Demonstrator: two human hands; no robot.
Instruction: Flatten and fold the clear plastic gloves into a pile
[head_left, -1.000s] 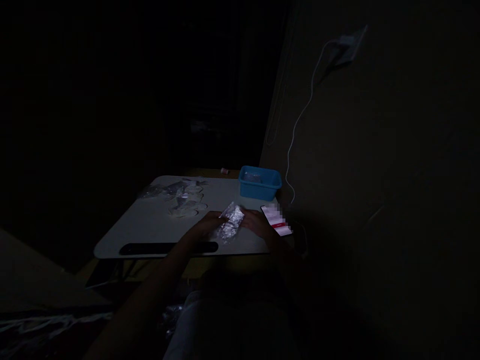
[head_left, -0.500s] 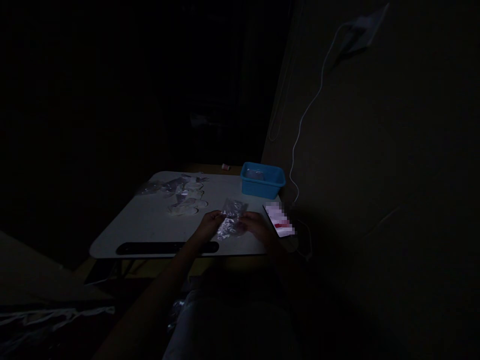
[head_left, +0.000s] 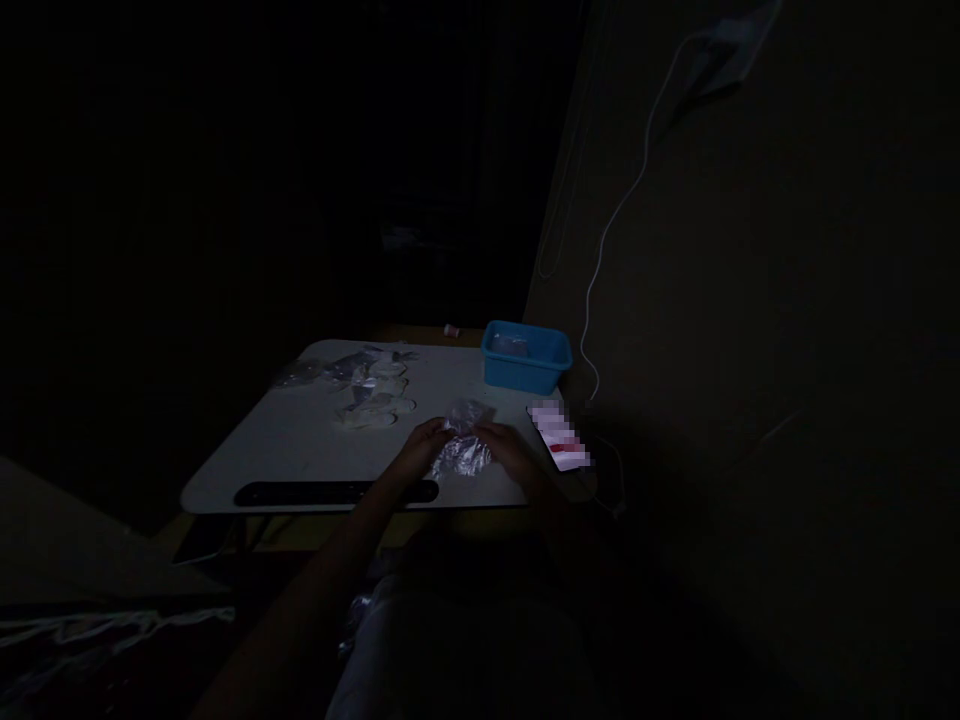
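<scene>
A crinkled clear plastic bag (head_left: 465,455) is held between my two hands over the near part of the white table (head_left: 300,455). My left hand (head_left: 426,448) pinches its left side. On the opposite side my right hand (head_left: 504,447) grips it, fingers closed near the top. The bag's contents, if any, are too dark to make out. Farther left on the table lie several clear plastic bags (head_left: 375,410) with pale things in them.
A blue plastic basin (head_left: 523,375) with a clear package inside stands at the back right. A lit phone (head_left: 559,437) lies at the right edge, near a white cable (head_left: 600,250) along the wall. A black slot (head_left: 300,493) runs along the table's front.
My right hand has shifted slightly left and up along the bag, closer to my left hand. The plastic is bunched differently between them.
</scene>
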